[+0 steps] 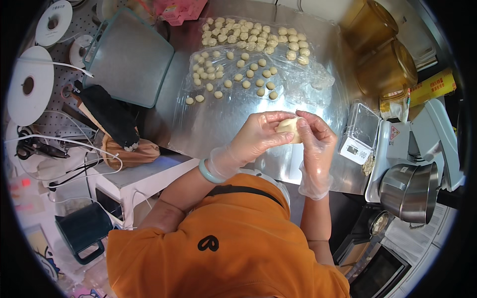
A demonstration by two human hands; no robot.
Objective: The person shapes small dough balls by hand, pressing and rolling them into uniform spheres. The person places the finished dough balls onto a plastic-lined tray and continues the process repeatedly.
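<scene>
Both hands wear clear plastic gloves and meet over the near part of a stainless steel worktop (208, 126). Between them they hold a pale piece of dough (286, 128), raised above the metal. The fingers and thumb of my left hand (257, 136) grip its left side. My right hand (316, 136) pinches its upper right edge with thumb and fingertips. Beyond the hands, small dough balls (246, 84) lie spread on clear plastic film (290, 80). Farther back, a dense group of larger dough pieces (244, 36) sits on film, some of it covered.
To the right are a small digital scale (356, 149), a stand mixer (428, 130) with a steel bowl (406, 192), and amber canisters (387, 69). At left stand a teal-rimmed tray (130, 56), a black pouch (108, 111) and loose white cables (74, 138). A pink basket (182, 11) is at the back.
</scene>
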